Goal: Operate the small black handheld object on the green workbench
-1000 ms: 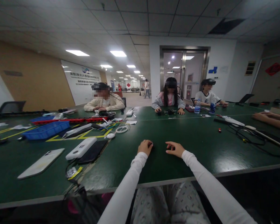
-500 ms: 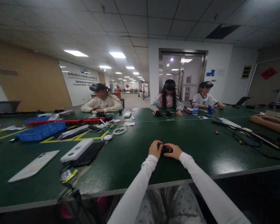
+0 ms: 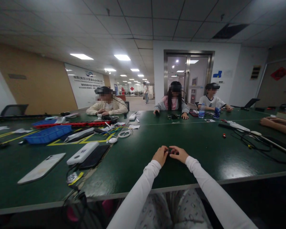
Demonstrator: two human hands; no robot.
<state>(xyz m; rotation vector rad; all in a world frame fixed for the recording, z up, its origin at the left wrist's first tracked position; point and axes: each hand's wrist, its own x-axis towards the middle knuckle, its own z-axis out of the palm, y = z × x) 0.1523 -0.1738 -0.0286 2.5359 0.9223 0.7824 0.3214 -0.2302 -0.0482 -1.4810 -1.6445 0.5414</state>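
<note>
Between my two hands, just above the green table (image 3: 124,171), is a small dark object (image 3: 169,152). Fingers cover much of it, so its kind cannot be made out. My left hand (image 3: 160,155) closes on its left side with thumb and fingertips. From the right, my right hand (image 3: 179,154) grips the same object, fingers curled over it. Both wrists are in white sleeves and hover near the front part of the tabletop.
To the left lie a white phone (image 3: 42,168), a white power bank (image 3: 83,153), a black pouch (image 3: 95,156) and a blue tray (image 3: 49,134). Cables (image 3: 248,140) spread at the right near a small red item (image 3: 224,135). Several people sit around the table; bottles (image 3: 201,112) stand at the far side.
The view has turned slightly left, so the scene sits further right. My fingers have shifted a little on the small dark object, which stays between both hands.
</note>
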